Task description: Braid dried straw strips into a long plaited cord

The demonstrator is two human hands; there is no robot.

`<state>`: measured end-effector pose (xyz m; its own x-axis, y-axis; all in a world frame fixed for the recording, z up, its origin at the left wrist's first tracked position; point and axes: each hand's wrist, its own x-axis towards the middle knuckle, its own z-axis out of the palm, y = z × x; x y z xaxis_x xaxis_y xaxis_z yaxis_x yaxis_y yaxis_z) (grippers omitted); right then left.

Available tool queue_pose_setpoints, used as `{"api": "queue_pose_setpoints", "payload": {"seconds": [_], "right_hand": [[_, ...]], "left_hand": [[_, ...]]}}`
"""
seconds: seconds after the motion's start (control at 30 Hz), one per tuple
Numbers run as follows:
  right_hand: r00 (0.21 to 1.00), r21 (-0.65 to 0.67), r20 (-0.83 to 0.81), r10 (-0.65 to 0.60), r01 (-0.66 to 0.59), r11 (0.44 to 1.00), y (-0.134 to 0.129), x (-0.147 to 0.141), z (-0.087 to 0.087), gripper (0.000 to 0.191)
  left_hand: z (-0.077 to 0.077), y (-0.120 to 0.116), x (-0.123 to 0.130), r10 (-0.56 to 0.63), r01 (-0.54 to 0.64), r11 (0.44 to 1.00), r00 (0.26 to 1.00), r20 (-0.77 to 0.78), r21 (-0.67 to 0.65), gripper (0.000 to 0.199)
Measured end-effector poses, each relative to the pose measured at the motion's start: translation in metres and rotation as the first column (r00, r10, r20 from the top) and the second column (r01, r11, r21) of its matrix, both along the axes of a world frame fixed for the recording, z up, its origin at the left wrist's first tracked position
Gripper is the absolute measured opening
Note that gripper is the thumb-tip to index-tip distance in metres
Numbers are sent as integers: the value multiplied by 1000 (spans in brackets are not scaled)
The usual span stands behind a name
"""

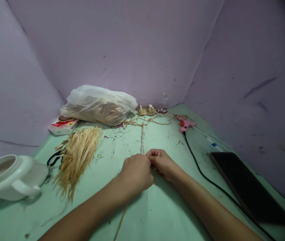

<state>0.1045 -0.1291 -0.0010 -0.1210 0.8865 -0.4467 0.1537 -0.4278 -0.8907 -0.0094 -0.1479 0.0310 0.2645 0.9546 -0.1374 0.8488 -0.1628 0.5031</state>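
Observation:
A thin braided cord [143,137] runs straight down the middle of the green table to my two hands. My left hand [137,172] is closed at the cord's near end, knuckles up. Touching it on the right, my right hand [160,163] pinches with thumb and curled fingers at the same spot. The strands between the fingertips are mostly hidden. A loose pale strand [120,222] comes out below my left forearm towards the near edge. To the left lies a bundle of dry straw-coloured fibre strips [79,154], over black-handled scissors [54,158].
A white pot [26,175] stands at the left, near a red and white box [64,126]. Behind are a plastic bag [99,105], a woven piece [146,110] and a bead dish [162,110]. At right are a pink glue gun [186,124], its black cable and a dark tablet [248,187].

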Motion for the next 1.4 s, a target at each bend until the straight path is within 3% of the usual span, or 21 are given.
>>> {"api": "queue_pose_setpoints", "payload": {"seconds": [0.13, 0.23, 0.3, 0.37, 0.47, 0.57, 0.67, 0.77, 0.87, 0.93, 1.0, 1.13, 1.2, 1.3, 1.4], "right_hand": [[994, 14, -102, 48, -46, 999, 1, 4, 0, 5], [985, 24, -156, 75, -72, 997, 2, 6, 2, 7], [982, 22, -176, 74, -71, 997, 2, 7, 2, 7], [980, 29, -183, 83, -79, 996, 3, 7, 2, 6], [984, 60, -133, 114, -107, 992, 5, 7, 0, 6], [984, 156, -9, 176, -173, 973, 8, 10, -4, 7], [945, 348, 238, 225, -300, 888, 8, 14, -6, 7], [813, 476, 559, 163, -476, 740, 4, 16, -4, 11], [648, 445, 759, 70, -594, 671, -3, 14, 3, 16], [562, 405, 827, 13, -612, 679, -7, 11, 9, 16], [519, 374, 854, -30, -573, 729, -10, 8, 14, 17], [562, 292, 827, 2, -434, 852, -17, 1, 19, 19], [559, 293, 829, -4, -429, 854, -20, -2, 19, 20], [492, 304, 870, -40, -470, 829, -25, -8, 16, 22], [446, 287, 894, -31, -519, 805, -29, -13, 13, 23]], "left_hand": [[11, 19, -13, 115, -100, 989, 984, 140, -109, 15], [9, 29, -15, 330, -191, 902, 883, 334, -388, 9], [3, 32, -13, 428, -92, 804, 775, 465, -587, 9], [-5, 33, -12, 473, 38, 729, 694, 543, -684, 8], [-14, 35, -15, 478, 120, 676, 679, 556, -727, 10], [-16, 37, -17, 439, 73, 715, 728, 527, -696, 9], [-13, 37, -16, 401, -32, 774, 797, 451, -633, 9], [-12, 36, -13, 359, -110, 818, 864, 353, -565, 10], [-15, 36, -11, 338, -131, 850, 878, 339, -511, 10], [-19, 36, -11, 335, -131, 865, 871, 360, -485, 11], [-21, 35, -10, 330, -137, 876, 869, 369, -462, 13], [-20, 33, -8, 346, -165, 881, 864, 366, -443, 14], [-18, 33, -8, 379, -178, 859, 851, 364, -479, 14], [-14, 32, -9, 418, -153, 805, 832, 366, -573, 15], [-13, 33, -11, 392, -118, 814, 834, 387, -569, 14]]}}
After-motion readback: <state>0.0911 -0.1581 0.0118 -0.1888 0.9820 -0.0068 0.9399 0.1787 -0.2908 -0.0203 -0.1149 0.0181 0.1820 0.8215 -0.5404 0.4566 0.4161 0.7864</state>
